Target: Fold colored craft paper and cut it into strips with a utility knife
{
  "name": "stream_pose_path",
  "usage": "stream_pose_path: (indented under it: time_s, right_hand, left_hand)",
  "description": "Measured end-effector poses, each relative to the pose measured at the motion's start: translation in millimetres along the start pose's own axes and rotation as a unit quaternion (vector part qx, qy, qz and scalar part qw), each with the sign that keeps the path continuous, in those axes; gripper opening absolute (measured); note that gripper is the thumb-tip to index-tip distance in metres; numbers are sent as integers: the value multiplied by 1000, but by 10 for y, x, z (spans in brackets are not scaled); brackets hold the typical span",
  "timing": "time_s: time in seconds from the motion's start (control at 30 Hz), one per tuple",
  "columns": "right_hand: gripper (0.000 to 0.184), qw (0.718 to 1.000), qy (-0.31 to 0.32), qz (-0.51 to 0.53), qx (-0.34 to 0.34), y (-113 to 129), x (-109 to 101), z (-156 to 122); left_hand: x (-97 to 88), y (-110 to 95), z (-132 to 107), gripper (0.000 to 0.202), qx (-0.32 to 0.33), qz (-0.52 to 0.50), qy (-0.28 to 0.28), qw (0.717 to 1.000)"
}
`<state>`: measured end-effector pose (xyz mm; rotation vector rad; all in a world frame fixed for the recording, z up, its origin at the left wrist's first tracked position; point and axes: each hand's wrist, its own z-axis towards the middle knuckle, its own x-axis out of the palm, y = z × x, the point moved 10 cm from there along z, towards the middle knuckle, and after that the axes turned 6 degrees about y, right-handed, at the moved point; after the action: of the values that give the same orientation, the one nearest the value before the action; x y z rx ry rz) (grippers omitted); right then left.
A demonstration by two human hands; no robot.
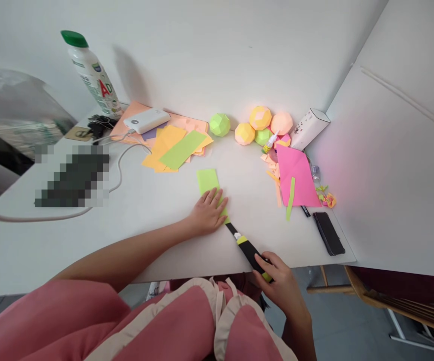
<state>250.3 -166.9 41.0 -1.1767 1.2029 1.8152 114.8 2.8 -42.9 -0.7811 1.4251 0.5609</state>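
My left hand (208,211) lies flat with its fingers stretched out over a folded light-green paper (207,179), pressing it against the white table. In my right hand (277,281) is a black and yellow-green utility knife (250,250), gripped by its handle near the table's front edge. Its dark blade points up and left and reaches the lower end of the green paper, close to my left fingers. Part of the paper is hidden under my left hand.
Orange and green paper sheets (168,143) lie at the back left, near a white power bank (147,120) and a tall bottle (92,75). Several paper balls (260,118) rest by the wall. A pink sheet (297,173) and a black phone-like object (329,233) lie at right.
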Motion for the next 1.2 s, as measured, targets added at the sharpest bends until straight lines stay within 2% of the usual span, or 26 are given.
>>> stream_pose_path:
  time_s: [0.4,0.6,0.7,1.2]
  right_hand:
    - [30,1000,-6,-11,2,-48,10,93]
    - [31,1000,18,20,3,32,25,-38]
    - [32,1000,11,28,0,69,24,-67]
    - [30,1000,-12,1,7,6,-9,-104]
  left_hand:
    - [-8,-10,3,63,2,5,-2,1000]
    - [-1,-201,-115,62,57,5,-34,998]
    - [1,-265,-164,64,72,2,-42,997]
    - [17,-255,-156,64,72,-7,-23,997]
